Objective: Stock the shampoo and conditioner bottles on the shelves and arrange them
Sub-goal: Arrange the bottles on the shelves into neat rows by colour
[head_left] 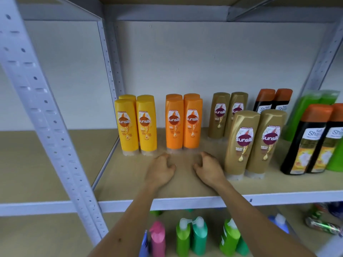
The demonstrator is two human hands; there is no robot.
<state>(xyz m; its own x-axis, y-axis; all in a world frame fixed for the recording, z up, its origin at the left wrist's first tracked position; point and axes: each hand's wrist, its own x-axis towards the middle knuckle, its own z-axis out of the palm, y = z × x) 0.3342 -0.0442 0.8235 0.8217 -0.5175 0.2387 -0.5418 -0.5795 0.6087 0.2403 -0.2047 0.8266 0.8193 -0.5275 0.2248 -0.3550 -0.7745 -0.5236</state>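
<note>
Both hands, left hand (161,168) and right hand (208,168), rest loosely curled and empty just near the orange Sunsilk bottles (183,121); nudge bases evenly, keeping labels forward.

tan shelf (130,184) carries upright yellow bottles (136,125); orange bottles (183,121); gold bottles (254,143); black bottles (313,143)

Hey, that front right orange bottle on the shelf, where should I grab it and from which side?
Grip the front right orange bottle around its upper body, coming from the front with the right hand. It stands upright on its clear cap and touches its twin on the left; its right side looks free, probably leaving room for fingers.
</note>
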